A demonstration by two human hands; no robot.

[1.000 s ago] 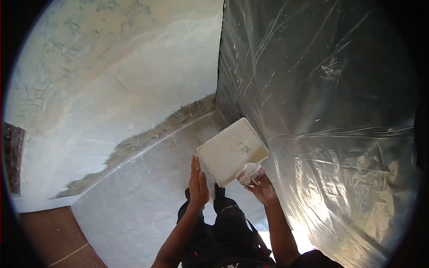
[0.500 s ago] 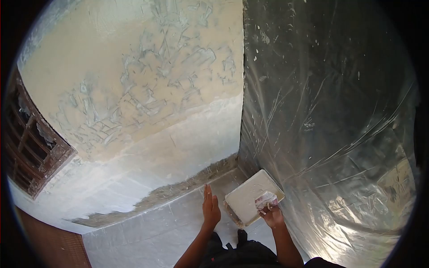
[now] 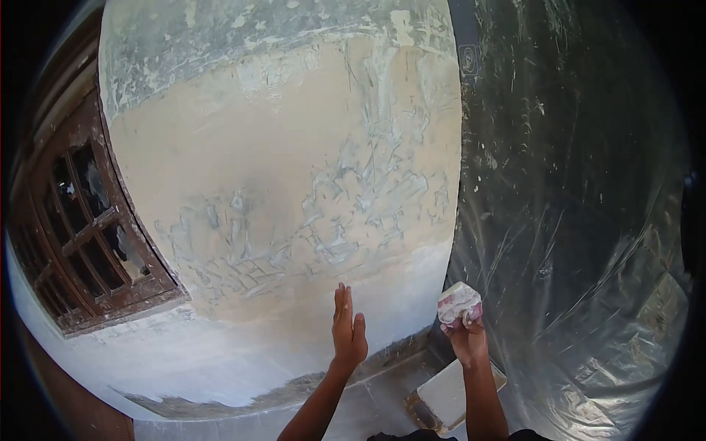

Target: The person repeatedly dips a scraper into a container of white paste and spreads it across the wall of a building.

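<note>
My right hand (image 3: 466, 341) grips a flat scraper (image 3: 460, 301) smeared with white putty, with pinkish-red patches showing through. It is held up in front of the plastic sheet, near the wall's corner. Below it, partly hidden by my right forearm, a rectangular tray (image 3: 444, 392) of white putty sits on the floor. My left hand (image 3: 348, 334) is raised with its fingers stretched out and holds nothing. Behind it stands the wall (image 3: 213, 162), beige in the middle, with rough grey-white putty strokes across its lower part.
A brown wooden window frame (image 3: 92, 228) with panes is set in the wall at left. Clear plastic sheeting (image 3: 559, 294) hangs over a dark surface on the right and bunches toward the floor. Bare, rough plaster (image 3: 191, 408) runs along the wall's foot.
My right hand has lifted the scraper up out of the tray, with putty on it. The view has tilted up, showing more of the wall and window. My left hand stays raised and open.
</note>
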